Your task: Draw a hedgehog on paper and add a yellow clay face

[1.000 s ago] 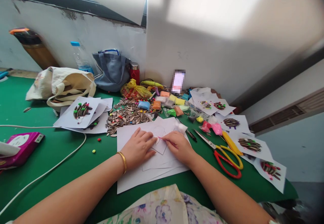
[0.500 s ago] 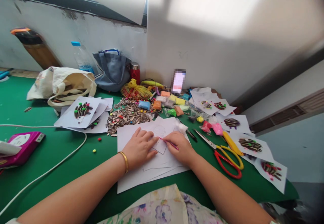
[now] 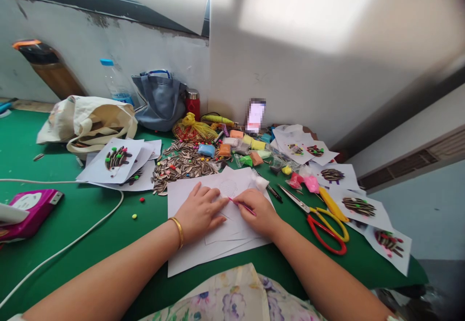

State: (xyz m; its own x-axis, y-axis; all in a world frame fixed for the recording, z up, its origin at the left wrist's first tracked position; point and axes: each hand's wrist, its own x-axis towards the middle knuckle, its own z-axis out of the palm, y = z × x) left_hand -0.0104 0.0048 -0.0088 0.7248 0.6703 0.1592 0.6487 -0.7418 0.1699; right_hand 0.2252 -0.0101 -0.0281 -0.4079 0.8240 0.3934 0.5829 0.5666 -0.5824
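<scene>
White paper sheets (image 3: pixel 185 258) lie stacked on the green table in front of me, and the upper sheet bears a faint rounded drawing (image 3: pixel 228 187). My left hand (image 3: pixel 203 208), with a gold bangle at the wrist, rests flat on the sheets with its fingers stretched out. Closed around a thin pink pencil (image 3: pixel 247 208) is my right hand (image 3: pixel 258 213); the pencil's tip touches the paper close to my left fingertips, just below the drawing. A black pen (image 3: pixel 275 193) lies just beyond the right hand, beside a small bag of white clay (image 3: pixel 260 181).
Striped seeds (image 3: pixel 185 163) are heaped behind the paper, with coloured clay packets (image 3: pixel 225 150) beside them. Scissors (image 3: pixel 321 219) lie at right near seed-decorated sheets (image 3: pixel 358 208). More decorated sheets (image 3: pixel 119 171), a cable (image 3: pixel 90 231) and a magenta box (image 3: pixel 39 209) are at left.
The pale folded-looking edges seen on the paper between the hands are less distinct now. Both hands keep nearly the same place, with the pencil still in the right one.
</scene>
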